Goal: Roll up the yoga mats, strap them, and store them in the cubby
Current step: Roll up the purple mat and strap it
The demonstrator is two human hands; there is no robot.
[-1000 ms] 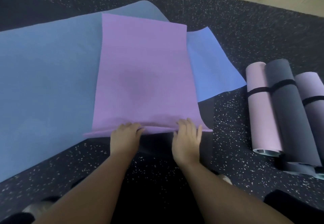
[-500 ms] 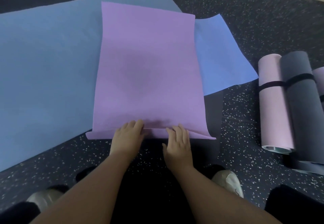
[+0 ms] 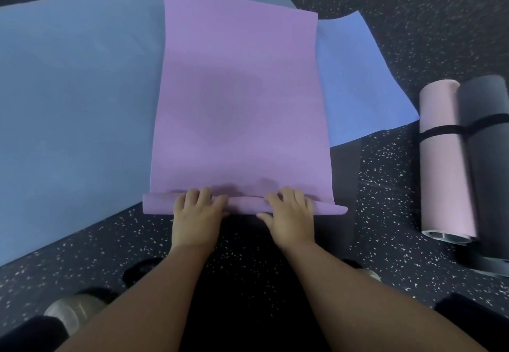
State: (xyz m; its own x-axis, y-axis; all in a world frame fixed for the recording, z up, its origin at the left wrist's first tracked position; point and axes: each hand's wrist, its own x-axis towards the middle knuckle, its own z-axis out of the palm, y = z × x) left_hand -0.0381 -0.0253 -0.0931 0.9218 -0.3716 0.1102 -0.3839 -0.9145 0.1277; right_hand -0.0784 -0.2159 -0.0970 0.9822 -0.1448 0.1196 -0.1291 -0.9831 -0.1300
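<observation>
On the floor [image 3: 413, 48], at the near edge of the purple mat [image 3: 237, 89], the left hand [image 3: 197, 216] and right hand [image 3: 290, 216] are grasping the first small roll, so the rolling is only beginning, and the next push is probably needing even pressure to keep it straight.

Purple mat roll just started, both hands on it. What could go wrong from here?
1. The roll already sticks out further at its right end than the flat purple mat, so it may cone.
2. The left hand and right hand sit near the middle; the ends could stay loose.
3. The blue mats underneath could drag along.
</observation>
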